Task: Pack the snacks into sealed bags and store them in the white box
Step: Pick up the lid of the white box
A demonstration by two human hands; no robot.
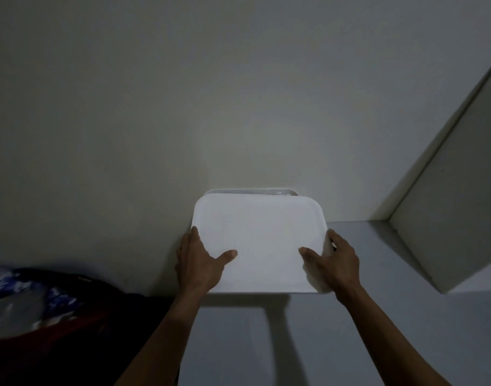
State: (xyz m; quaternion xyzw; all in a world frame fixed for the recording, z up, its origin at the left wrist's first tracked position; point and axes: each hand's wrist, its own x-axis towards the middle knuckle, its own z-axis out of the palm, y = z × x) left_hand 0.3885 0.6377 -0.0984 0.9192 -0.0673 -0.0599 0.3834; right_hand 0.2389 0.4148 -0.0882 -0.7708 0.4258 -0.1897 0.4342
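Against a dim grey wall [183, 107], both hands clamp the white rounded plastic lid [257, 240], left hand [198, 263] at nine o'clock, right hand [332, 260] at three, probably to seat it on the white box [266, 191].

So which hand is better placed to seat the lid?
Neither clearly: left hand and right hand grip opposite sides of the white lid, thumbs on top. Probably press with both.

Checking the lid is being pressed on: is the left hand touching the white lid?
Touching. The head view shows the left hand gripping the white lid at its left edge, thumb lying flat on top.
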